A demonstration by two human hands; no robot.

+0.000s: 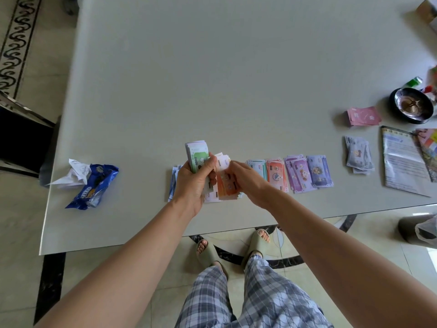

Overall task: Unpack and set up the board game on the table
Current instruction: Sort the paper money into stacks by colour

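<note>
At the left edge of the grey table (212, 67) lie a crumpled paper (75, 172) and a blue Oreo packet (94, 185), which look like no part of the game. Near the front edge the left hand (195, 183) grips a thick wad of play money (197, 156), a green note on top, with fingers and thumb curled round it. Under that hand a small blue pile (173, 183) lies on the table. Just to its right, the right hand (246, 183) pinches a few orange notes (225, 185) between thumb and curled fingers, close against the wad.

Further right 4 sorted piles sit in a row: teal pile (256, 165), orange pile (276, 174), pink-purple pile (299, 174), violet pile (319, 171). Beyond them lie a grey pile (358, 155), a pink card deck (364, 116) behind it, and a printed sheet (402, 159) near a black dish (411, 106).

Sorting the money looks well under way, yet the wad is thick, so many notes remain. No opened board or tokens can be made out, so laying those out seems left to do.
</note>
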